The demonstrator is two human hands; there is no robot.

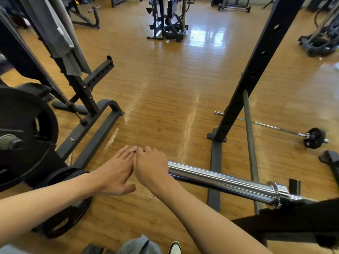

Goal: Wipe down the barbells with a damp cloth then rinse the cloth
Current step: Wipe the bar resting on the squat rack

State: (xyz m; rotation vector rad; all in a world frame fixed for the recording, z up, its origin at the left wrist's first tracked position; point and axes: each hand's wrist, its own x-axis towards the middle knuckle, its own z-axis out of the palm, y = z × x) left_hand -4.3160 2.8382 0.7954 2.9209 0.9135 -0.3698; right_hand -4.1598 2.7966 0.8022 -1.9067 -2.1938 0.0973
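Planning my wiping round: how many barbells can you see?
3: chrome barbell under the right hand, thin barbell on the floor at right, plate-loaded barbell end at far left. Others may be hidden.

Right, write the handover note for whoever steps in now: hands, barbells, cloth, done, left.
Left hand: open, fingers straight, touching the fingers of the other hand.
Right hand: curled over the end of the chrome barbell sleeve.
Second barbell: lies on the floor at right.
No cloth seen in either hand; grey fabric hangs at upper left, perhaps it.
Done: cannot tell what has been wiped.
Left: it seems the wiping, then rinsing the cloth.
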